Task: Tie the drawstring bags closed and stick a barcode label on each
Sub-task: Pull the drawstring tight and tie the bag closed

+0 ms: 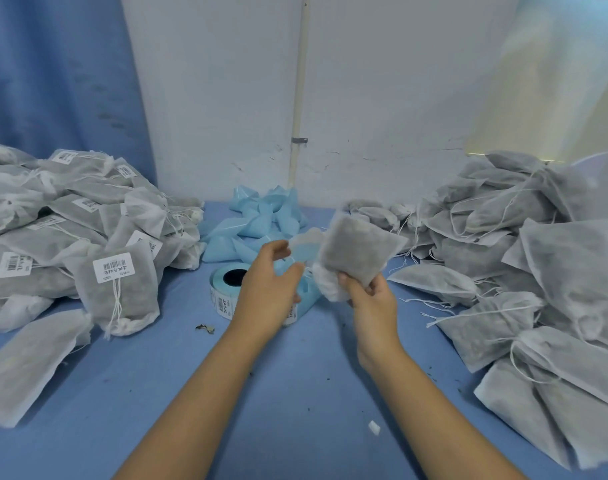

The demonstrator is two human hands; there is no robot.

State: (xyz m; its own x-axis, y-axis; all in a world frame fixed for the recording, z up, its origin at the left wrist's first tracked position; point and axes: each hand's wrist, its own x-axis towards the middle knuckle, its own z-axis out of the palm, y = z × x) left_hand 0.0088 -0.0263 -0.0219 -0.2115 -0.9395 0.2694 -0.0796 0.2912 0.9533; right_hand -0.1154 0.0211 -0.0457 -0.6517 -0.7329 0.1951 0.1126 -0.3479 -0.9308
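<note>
My right hand (372,299) grips a white drawstring bag (358,254) with dark filling by its gathered neck, holding it up above the blue table. Beside it, my left hand (271,282) hovers over the label roll (226,289), fingers curled near the bag's neck and string; whether it pinches the string or a label is unclear. The roll of barcode labels lies on the table, partly hidden behind my left hand.
A pile of labelled, tied bags (70,237) fills the left side. Unlabelled bags (538,271) are heaped on the right. Crumpled blue backing strip (261,220) lies at the back by the wall. Small scraps (205,328) dot the blue table (295,393).
</note>
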